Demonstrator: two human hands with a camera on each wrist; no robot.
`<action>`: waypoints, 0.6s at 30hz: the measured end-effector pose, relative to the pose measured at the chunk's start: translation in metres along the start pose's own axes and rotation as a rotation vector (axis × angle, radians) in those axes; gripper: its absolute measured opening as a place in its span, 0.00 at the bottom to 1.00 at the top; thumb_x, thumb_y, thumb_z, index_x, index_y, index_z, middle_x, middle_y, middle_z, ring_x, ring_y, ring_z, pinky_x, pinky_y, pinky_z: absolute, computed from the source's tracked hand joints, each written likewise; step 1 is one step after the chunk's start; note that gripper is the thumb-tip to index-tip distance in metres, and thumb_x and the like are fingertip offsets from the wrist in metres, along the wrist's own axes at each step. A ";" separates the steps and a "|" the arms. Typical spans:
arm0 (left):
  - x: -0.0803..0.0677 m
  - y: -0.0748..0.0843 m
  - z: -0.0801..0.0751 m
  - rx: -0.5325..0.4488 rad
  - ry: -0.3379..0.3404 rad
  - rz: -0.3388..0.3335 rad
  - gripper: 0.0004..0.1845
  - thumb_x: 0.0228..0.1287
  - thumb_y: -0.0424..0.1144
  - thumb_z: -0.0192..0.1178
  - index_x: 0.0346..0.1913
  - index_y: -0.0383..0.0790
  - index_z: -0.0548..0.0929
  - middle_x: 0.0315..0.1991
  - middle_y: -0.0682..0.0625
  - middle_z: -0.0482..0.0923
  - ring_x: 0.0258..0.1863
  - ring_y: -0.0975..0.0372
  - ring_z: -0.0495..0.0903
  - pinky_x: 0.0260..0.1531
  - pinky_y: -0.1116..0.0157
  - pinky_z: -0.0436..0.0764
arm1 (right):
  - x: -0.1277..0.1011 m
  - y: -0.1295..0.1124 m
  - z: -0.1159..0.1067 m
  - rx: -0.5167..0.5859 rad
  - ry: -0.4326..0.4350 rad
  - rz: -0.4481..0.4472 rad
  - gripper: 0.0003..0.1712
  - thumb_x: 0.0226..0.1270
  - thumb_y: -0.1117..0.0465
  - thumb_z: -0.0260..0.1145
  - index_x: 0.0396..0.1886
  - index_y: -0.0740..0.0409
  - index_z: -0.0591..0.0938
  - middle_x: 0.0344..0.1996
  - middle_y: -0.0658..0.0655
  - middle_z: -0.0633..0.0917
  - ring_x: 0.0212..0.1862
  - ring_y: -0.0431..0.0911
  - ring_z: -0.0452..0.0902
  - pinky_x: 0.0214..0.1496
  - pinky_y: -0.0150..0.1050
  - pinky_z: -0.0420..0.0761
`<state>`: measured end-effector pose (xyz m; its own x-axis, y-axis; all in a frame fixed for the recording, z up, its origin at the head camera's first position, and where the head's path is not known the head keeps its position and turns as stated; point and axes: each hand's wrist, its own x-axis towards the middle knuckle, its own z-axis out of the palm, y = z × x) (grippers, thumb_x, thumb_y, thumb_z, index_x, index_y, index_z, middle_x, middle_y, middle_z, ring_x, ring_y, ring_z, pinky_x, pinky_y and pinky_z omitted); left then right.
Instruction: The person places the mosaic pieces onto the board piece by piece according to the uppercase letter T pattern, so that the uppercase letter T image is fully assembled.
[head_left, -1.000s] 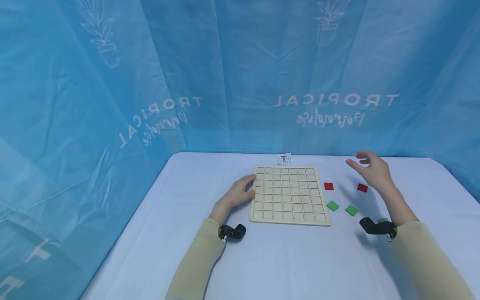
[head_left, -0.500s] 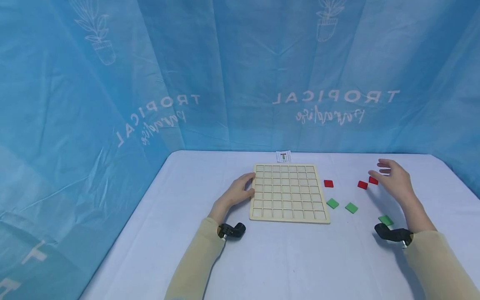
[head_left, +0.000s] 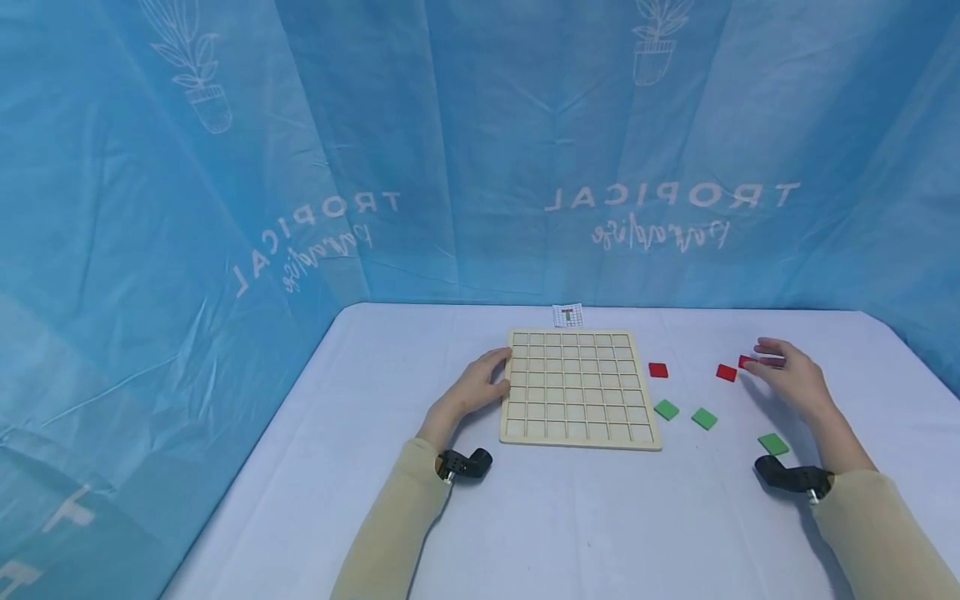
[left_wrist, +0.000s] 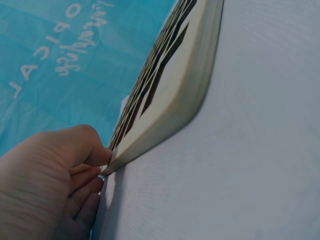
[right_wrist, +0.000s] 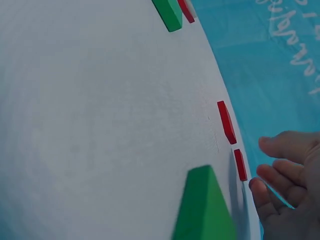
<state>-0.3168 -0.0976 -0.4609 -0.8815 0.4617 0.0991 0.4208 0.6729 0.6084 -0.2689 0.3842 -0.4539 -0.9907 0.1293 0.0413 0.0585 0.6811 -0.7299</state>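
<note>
My left hand [head_left: 474,386] rests at the left edge of a pale wooden grid board [head_left: 576,388], thumb and fingers spread along that side. In the left wrist view its thumb [left_wrist: 85,145] touches the board's edge. My right hand [head_left: 795,377] hovers at the far right with loosely bent fingers, holding nothing. Its fingertips overlap the farthest red tile [head_left: 746,362] in the head view. The right wrist view shows a gap between the fingers and this red tile [right_wrist: 240,165]. Another red tile [head_left: 726,372] lies just left of it.
A third red tile [head_left: 657,370] and two green tiles [head_left: 666,409] lie right of the board. Another green tile [head_left: 773,444] sits nearer my right wrist. Behind the board is a small printed grid card [head_left: 567,315]. A blue curtain [head_left: 495,150] borders the white table [head_left: 570,525].
My right hand has moved right and then down toward the farthest red tile, uncovering that tile and the nearer green one. The left hand stays at the board.
</note>
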 end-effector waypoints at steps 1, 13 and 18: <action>0.000 0.000 0.000 -0.001 -0.001 -0.001 0.34 0.60 0.37 0.54 0.70 0.34 0.60 0.69 0.43 0.60 0.69 0.55 0.56 0.68 0.62 0.56 | 0.001 0.002 0.000 -0.014 0.000 -0.006 0.40 0.70 0.50 0.56 0.70 0.71 0.55 0.62 0.77 0.64 0.61 0.71 0.60 0.56 0.68 0.67; -0.001 0.000 0.000 0.011 -0.009 0.005 0.34 0.60 0.36 0.53 0.70 0.34 0.59 0.69 0.43 0.59 0.69 0.54 0.56 0.68 0.62 0.56 | 0.001 0.016 0.008 -0.159 0.082 -0.102 0.28 0.68 0.66 0.57 0.65 0.73 0.64 0.56 0.77 0.70 0.57 0.71 0.65 0.55 0.65 0.70; -0.001 0.000 0.000 0.018 -0.004 -0.001 0.35 0.59 0.37 0.53 0.70 0.34 0.60 0.69 0.43 0.60 0.69 0.55 0.56 0.68 0.62 0.56 | -0.001 0.016 0.010 -0.182 0.117 -0.121 0.26 0.67 0.67 0.57 0.63 0.73 0.67 0.55 0.76 0.71 0.56 0.70 0.66 0.54 0.65 0.70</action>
<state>-0.3158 -0.0974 -0.4610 -0.8811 0.4631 0.0955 0.4236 0.6835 0.5945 -0.2682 0.3878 -0.4728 -0.9714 0.1142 0.2080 -0.0284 0.8142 -0.5799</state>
